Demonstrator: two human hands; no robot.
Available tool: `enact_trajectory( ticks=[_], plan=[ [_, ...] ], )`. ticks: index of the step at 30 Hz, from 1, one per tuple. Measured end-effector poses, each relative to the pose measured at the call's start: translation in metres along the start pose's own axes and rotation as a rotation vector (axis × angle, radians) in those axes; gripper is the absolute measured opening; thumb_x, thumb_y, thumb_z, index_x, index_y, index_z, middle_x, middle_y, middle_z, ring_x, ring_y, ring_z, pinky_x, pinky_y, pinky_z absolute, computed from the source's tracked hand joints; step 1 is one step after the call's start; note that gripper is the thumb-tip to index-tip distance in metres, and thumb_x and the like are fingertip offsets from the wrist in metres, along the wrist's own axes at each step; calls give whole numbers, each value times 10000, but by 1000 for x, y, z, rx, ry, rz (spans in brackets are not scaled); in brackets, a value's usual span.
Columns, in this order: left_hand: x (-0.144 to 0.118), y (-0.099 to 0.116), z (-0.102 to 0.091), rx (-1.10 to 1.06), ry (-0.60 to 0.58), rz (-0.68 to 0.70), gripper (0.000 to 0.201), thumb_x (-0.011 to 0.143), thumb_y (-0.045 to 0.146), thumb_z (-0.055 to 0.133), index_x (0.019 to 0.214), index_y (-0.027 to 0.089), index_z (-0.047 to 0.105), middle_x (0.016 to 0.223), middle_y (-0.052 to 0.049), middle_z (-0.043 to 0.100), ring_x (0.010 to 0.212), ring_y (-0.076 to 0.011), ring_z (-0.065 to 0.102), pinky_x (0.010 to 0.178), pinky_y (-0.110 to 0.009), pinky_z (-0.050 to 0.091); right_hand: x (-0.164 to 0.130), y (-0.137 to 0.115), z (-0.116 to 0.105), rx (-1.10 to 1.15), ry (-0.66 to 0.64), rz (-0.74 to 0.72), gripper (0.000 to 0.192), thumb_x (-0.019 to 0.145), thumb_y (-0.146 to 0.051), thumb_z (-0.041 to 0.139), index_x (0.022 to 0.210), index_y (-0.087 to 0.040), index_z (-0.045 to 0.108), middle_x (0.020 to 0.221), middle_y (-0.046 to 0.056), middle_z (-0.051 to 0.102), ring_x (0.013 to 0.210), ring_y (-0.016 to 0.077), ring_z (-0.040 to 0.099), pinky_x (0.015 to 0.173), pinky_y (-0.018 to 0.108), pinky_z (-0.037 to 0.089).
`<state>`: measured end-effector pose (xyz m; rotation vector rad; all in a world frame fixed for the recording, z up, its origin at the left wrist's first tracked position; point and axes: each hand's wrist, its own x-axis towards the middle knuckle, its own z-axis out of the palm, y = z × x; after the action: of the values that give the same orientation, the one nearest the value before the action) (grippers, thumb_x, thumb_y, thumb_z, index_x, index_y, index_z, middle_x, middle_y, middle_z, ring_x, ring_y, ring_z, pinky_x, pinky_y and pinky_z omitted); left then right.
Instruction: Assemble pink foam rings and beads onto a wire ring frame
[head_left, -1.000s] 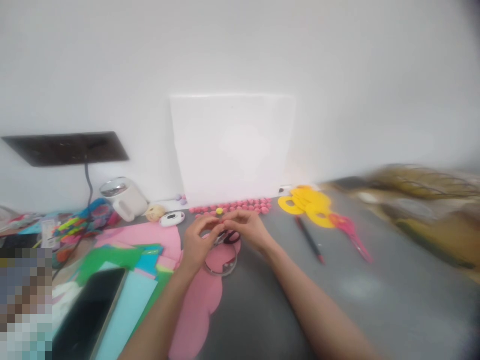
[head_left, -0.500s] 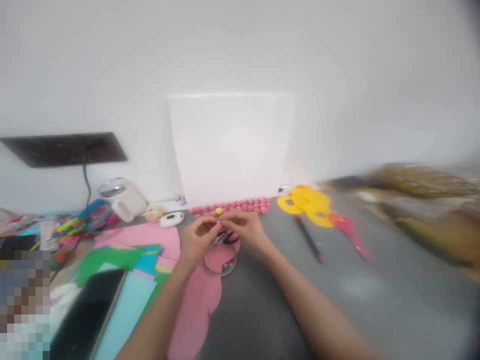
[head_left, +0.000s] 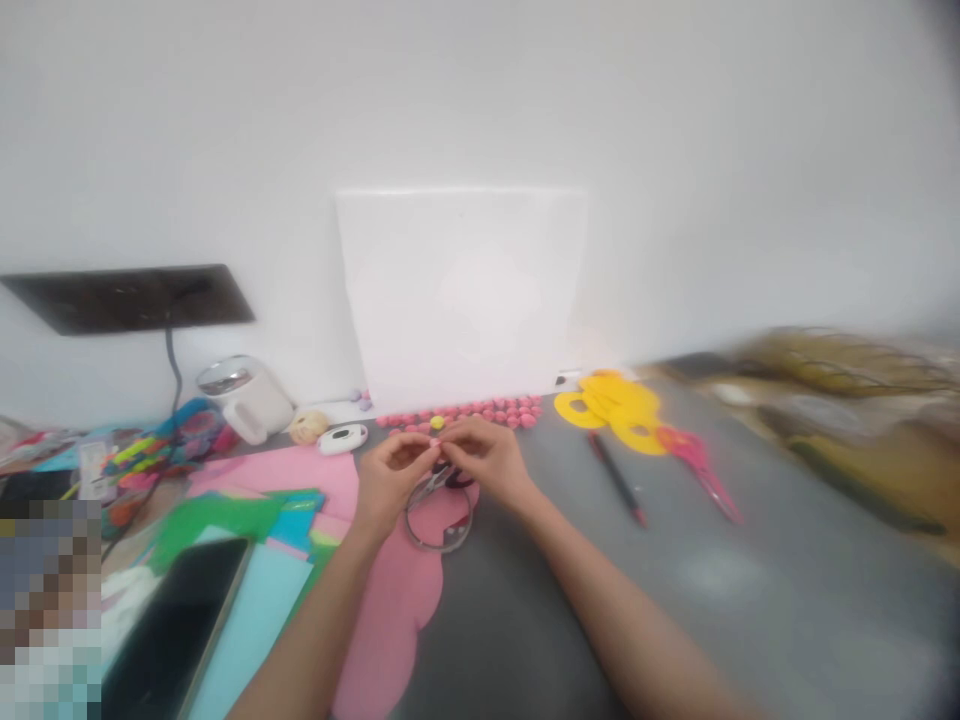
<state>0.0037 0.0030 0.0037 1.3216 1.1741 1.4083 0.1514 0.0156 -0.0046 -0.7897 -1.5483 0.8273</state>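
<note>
My left hand (head_left: 390, 475) and my right hand (head_left: 487, 460) meet at the fingertips, both closed in a pinch. Between them is a small pale pink piece (head_left: 435, 442), too small to make out well. Just beyond the fingers lie rows of small pink balls (head_left: 499, 408) with one yellow ball (head_left: 437, 423) among them. Below the hands, dark-handled scissors (head_left: 459, 475) are partly hidden by the fingers, near a round, clear-rimmed dish (head_left: 439, 548). Both rest over a pink scalloped sheet (head_left: 382, 640).
A white board (head_left: 465, 290) leans on the wall. Rightward lie yellow cut-outs (head_left: 611, 405), pink scissors (head_left: 705, 470) and a dark pencil (head_left: 619, 480). Leftward are a phone (head_left: 180, 620), coloured sheets (head_left: 255, 590), a white oval device (head_left: 343, 438) and a white appliance (head_left: 251, 400).
My fingertips have shifted slightly, and the pale pink piece between them shows a little more. Everything else stays in place.
</note>
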Motion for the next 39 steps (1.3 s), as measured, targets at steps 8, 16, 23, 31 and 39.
enact_trajectory(
  ticks=[8,16,23,31,39],
  plan=[
    [0,1,1,-36,-5,-9,224,591,278,752,737,142,650,692,-21,655,610,-144,622,594,-264,535,-1,-3,0,-178,62,-142,102,764,-212,582,745,-219,683,864,71,676,863,196,627,722,326,533],
    [0,2,1,-11,-5,12,220,608,288,739,751,147,651,687,-21,664,610,-151,628,610,-282,542,-1,-1,2,-257,72,-229,137,785,-199,545,765,-210,680,863,79,672,854,186,624,725,312,521],
    [1,-4,-2,46,-15,83,204,630,288,723,756,151,639,740,-33,655,690,-168,632,665,-295,546,-2,-2,6,-263,84,-204,133,778,-197,530,755,-221,659,839,71,678,842,187,622,707,321,519],
    [-1,-4,0,97,-17,144,175,651,284,699,754,157,636,752,-38,644,703,-167,626,701,-304,547,-3,-6,8,-196,109,-129,110,742,-189,539,711,-212,643,819,68,660,797,180,617,637,284,520],
    [-1,-4,1,117,0,139,169,654,277,693,755,157,631,760,-36,647,721,-166,632,721,-301,542,-6,-4,9,-320,80,-75,130,747,-183,510,728,-199,637,673,34,632,597,138,569,571,247,481]
  ],
)
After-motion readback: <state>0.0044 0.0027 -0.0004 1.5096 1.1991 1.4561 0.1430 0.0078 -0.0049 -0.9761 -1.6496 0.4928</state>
